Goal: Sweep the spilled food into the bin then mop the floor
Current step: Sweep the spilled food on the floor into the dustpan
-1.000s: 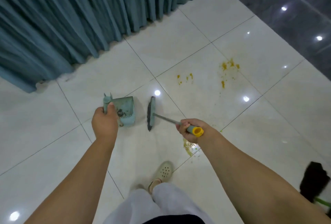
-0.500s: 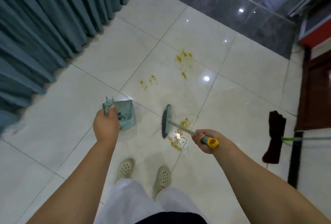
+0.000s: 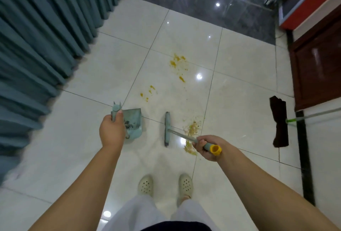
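Left hand [image 3: 112, 132] closed around the upright handle of a teal plastic dustpan [image 3: 133, 124], pan resting on the glossy white tiled floor [image 3: 239, 86] just to the right of that hand. Right hand [image 3: 206, 147] gripping the grey metal handle with yellow end cap of a teal flat-headed broom [image 3: 167, 129]; broom head on the floor to the left of this hand, apart from the dustpan. Pile of pale yellowish spilled food crumbs [image 3: 192, 131] right beside this hand (partly hidden behind the handle). Orange food stains [image 3: 177, 60] well ahead of both hands. Dark cloth mop with green joint [image 3: 279, 121] lying far right of the right hand.
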Tool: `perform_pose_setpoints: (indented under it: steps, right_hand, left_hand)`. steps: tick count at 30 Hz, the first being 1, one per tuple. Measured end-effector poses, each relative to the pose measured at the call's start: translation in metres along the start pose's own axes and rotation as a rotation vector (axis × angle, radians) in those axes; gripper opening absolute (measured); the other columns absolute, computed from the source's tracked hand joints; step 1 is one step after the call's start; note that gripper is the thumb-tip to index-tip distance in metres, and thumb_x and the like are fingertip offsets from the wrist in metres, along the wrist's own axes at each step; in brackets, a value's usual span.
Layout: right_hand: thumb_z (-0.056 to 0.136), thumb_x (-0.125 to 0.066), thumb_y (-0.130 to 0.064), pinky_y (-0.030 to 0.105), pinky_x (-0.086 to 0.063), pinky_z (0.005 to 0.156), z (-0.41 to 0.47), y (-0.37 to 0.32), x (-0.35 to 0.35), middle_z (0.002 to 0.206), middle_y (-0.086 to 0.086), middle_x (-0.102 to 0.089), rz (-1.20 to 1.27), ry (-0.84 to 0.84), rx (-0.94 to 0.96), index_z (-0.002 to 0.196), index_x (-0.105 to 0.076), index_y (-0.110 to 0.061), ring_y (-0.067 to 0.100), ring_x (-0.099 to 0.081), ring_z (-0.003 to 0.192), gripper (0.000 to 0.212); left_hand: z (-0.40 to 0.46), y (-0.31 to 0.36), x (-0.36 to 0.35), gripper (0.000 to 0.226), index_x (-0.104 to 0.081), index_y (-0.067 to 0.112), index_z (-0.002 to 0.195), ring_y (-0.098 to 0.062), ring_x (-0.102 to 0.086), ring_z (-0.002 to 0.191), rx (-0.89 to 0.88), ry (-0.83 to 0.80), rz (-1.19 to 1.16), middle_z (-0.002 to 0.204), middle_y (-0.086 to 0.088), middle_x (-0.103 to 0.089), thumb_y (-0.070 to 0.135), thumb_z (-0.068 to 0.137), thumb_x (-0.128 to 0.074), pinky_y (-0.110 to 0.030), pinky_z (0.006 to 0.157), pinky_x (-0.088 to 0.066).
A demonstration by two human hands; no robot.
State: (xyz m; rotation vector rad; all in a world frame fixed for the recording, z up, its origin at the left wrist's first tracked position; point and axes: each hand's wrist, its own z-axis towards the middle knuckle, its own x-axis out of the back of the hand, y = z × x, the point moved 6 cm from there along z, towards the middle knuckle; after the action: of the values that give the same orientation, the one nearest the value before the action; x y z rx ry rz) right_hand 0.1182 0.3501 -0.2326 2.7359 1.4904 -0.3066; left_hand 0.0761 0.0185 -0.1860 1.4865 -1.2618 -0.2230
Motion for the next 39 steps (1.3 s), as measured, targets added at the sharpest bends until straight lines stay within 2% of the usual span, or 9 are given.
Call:
perform_pose_setpoints:
  steps: [3,7,14,18,20,22,28,35,39]
  right_hand:
    - [0.098,-0.043,-0.005,0.014,-0.038,0.027,0.007,0.012,-0.026,0.076,0.018,-0.046,0.002,-0.051,-0.026,0.108,-0.04,-0.003,0.011,-0.04,0.024,0.011]
    - [0.098,-0.044,-0.005,0.013,-0.038,0.028,0.016,0.018,-0.056,0.079,0.018,-0.047,-0.012,-0.09,-0.05,0.096,-0.044,0.0,0.011,-0.039,0.024,0.006]
    - [0.099,-0.04,-0.001,0.013,-0.037,0.027,0.031,-0.015,-0.07,0.08,0.019,-0.045,0.053,-0.101,-0.015,0.091,-0.044,0.001,0.009,-0.036,0.022,0.009]
    - [0.099,-0.039,-0.001,0.012,-0.037,0.027,0.032,-0.057,-0.049,0.08,0.019,-0.045,0.104,-0.074,0.033,0.093,-0.045,0.002,0.009,-0.035,0.02,0.009]
    - [0.098,-0.039,0.0,0.013,-0.037,0.026,0.034,-0.08,-0.031,0.082,0.02,-0.046,0.145,-0.062,0.056,0.106,-0.043,0.002,0.009,-0.035,0.02,0.009]
    - [0.098,-0.04,0.0,0.013,-0.037,0.026,0.036,-0.105,-0.008,0.084,0.02,-0.046,0.201,-0.034,0.07,0.118,-0.041,-0.003,0.011,-0.035,0.02,0.02]
    - [0.098,-0.038,-0.001,0.014,-0.035,0.025,0.033,-0.155,0.058,0.095,0.022,-0.048,0.35,-0.015,0.081,0.13,-0.036,-0.006,0.013,-0.037,0.021,0.032]
    - [0.094,-0.042,0.003,0.012,-0.035,0.025,0.013,-0.179,0.109,0.078,0.021,-0.048,0.388,0.028,0.109,0.109,-0.044,0.002,0.012,-0.037,0.021,0.015]
    - [0.094,-0.042,0.004,0.012,-0.034,0.026,0.003,-0.19,0.114,0.075,0.018,-0.044,0.383,0.026,0.112,0.106,-0.043,0.002,0.013,-0.037,0.021,0.012]
  left_hand:
    - [0.012,0.004,0.005,0.045,-0.056,0.001,0.086,-0.027,-0.054,0.072,-0.014,-0.008,0.028,0.079,-0.013,-0.058,0.045,0.094,-0.047,-0.035,0.067,-0.044]
    - [0.022,0.008,0.003,0.044,-0.056,0.003,0.084,-0.026,-0.054,0.071,-0.022,-0.017,0.049,0.076,-0.011,-0.058,0.046,0.093,-0.048,-0.038,0.07,-0.048]
    - [0.028,0.02,-0.023,0.046,-0.056,0.001,0.085,-0.027,-0.054,0.07,-0.026,-0.01,0.083,0.076,-0.012,-0.058,0.046,0.093,-0.049,-0.036,0.068,-0.046]
    - [0.024,0.033,-0.048,0.04,-0.055,0.003,0.085,-0.026,-0.053,0.071,-0.029,-0.008,0.082,0.078,-0.012,-0.057,0.042,0.094,-0.049,-0.031,0.064,-0.042]
    - [0.02,0.041,-0.065,0.039,-0.056,0.002,0.087,-0.025,-0.053,0.069,-0.035,-0.021,0.088,0.077,-0.012,-0.057,0.04,0.095,-0.049,-0.028,0.057,-0.039]
    - [0.015,0.049,-0.084,0.039,-0.056,0.002,0.088,-0.024,-0.052,0.068,-0.04,-0.034,0.1,0.077,-0.011,-0.056,0.039,0.096,-0.048,-0.026,0.051,-0.036]
    - [-0.003,0.076,-0.146,0.039,-0.056,0.003,0.085,-0.026,-0.053,0.07,-0.065,-0.079,0.115,0.075,-0.011,-0.056,0.04,0.096,-0.048,-0.029,0.056,-0.037]
    - [-0.028,0.111,-0.205,0.042,-0.056,0.003,0.085,-0.025,-0.052,0.067,-0.109,-0.13,0.138,0.071,-0.006,-0.055,0.042,0.096,-0.047,-0.027,0.053,-0.036]
    - [-0.035,0.125,-0.228,0.044,-0.055,0.001,0.086,-0.026,-0.053,0.067,-0.117,-0.152,0.106,0.071,-0.006,-0.055,0.043,0.096,-0.047,-0.033,0.06,-0.042]
